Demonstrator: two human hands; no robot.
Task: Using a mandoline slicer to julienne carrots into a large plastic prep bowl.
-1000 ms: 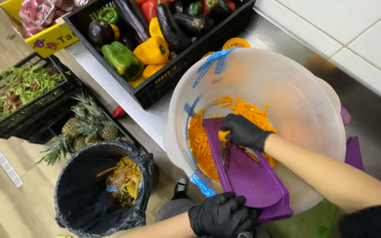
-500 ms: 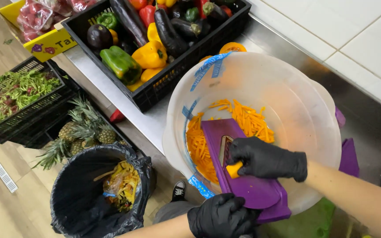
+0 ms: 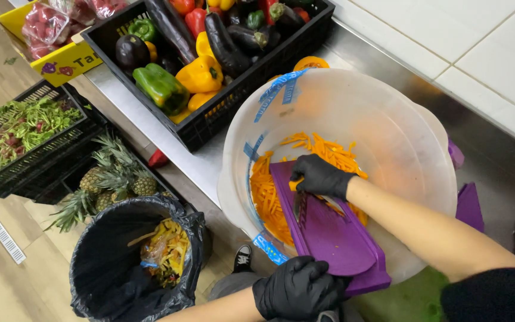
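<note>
Black-gloved right hand [image 3: 319, 176] presses a small orange carrot stub [image 3: 294, 186] against the purple plastic slicer board [image 3: 329, 232]; the gloved left hand [image 3: 298, 288] clasps the board's lower end. Shredded carrot strips [image 3: 267, 200] already heap in the translucent round tub [image 3: 388, 119] beneath; only the stub remains.

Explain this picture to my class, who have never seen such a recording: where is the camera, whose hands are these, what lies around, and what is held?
The camera sits on a person's head and looks down at their own two hands, both in black gloves. The left hand grips the near end of a purple slicer board that leans into a big clear plastic tub. The right hand presses a small orange piece against the board's blade. Orange shreds lie in the tub. On the steel counter stands a black crate of peppers and aubergines. Below are pineapples and a bin.
</note>
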